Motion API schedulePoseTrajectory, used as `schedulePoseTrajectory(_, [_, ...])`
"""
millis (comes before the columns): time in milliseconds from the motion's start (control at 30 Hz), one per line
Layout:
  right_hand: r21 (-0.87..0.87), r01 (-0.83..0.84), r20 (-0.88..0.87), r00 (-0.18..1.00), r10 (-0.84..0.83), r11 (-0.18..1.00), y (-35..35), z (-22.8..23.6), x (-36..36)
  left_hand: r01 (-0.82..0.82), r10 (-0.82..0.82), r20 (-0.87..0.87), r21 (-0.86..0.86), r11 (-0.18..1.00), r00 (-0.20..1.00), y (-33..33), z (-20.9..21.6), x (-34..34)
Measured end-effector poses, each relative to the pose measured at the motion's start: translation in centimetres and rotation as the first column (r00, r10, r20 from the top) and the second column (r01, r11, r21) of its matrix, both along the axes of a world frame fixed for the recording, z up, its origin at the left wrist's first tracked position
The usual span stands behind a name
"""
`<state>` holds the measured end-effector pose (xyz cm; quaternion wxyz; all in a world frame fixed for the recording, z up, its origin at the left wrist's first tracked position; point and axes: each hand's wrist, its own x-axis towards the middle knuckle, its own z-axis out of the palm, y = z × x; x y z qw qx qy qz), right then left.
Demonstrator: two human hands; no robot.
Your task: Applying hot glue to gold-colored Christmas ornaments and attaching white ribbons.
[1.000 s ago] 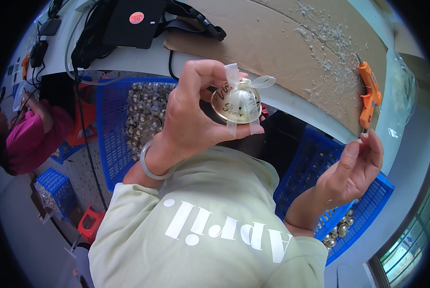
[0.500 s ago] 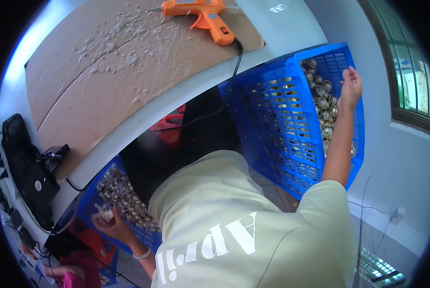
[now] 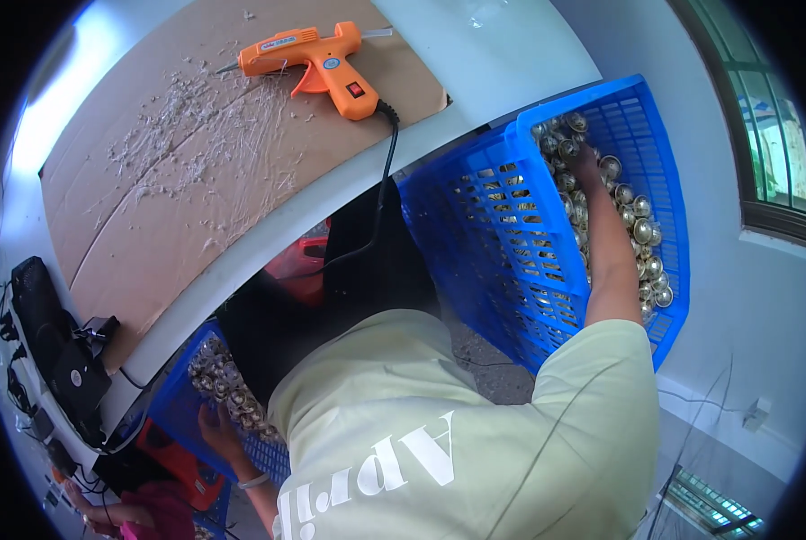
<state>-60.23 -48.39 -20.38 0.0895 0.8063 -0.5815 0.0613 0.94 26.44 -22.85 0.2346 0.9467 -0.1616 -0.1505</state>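
Observation:
My right hand (image 3: 585,166) reaches down into a tall blue plastic basket (image 3: 632,99) at the right, among several round, shiny silver-gold pieces (image 3: 644,232). Its fingers are shaded and partly sunk among the pieces, so their grip is hidden. At the lower left, my left hand (image 3: 219,434) is at a second blue basket (image 3: 173,400), which holds similar round pieces (image 3: 232,387). The left fingers are spread, and nothing shows between them.
An orange glue gun (image 3: 317,67) lies on cardboard (image 3: 196,189) strewn with glue scraps; its cord hangs over the table edge. Black devices (image 3: 61,351) with cables stand at the left. Another person's hand (image 3: 92,513) and pink sleeve show at lower left. A red object (image 3: 299,270) is under the table.
My right hand has gone from above the right basket's far side down into the pieces. The small pale, shiny thing in my left hand is gone from it. The view has shifted slightly.

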Motion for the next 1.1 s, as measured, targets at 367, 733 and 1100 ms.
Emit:
schedulePoseTrajectory(367, [0.391,0.321,0.38,0.797,-0.469,0.863,1.9,4.6,-1.3,0.195,-0.233,0.013,-0.601,0.775,0.972,-16.0,12.3,-3.8])
schedulePoseTrajectory(733, [0.491,-0.401,0.85,0.414,-0.325,0.773,16.2,30.5,18.7,0.423,-0.729,0.108,-0.867,0.263,0.676,-28.4,20.4,-6.6])
schedulePoseTrajectory(1100, [0.362,-0.932,0.929,0.361,-0.083,-0.003,27.1,28.0,44.3,-0.134,-0.798,-0.389,-0.919,0.37,0.46,-30.4,22.2,-4.1])
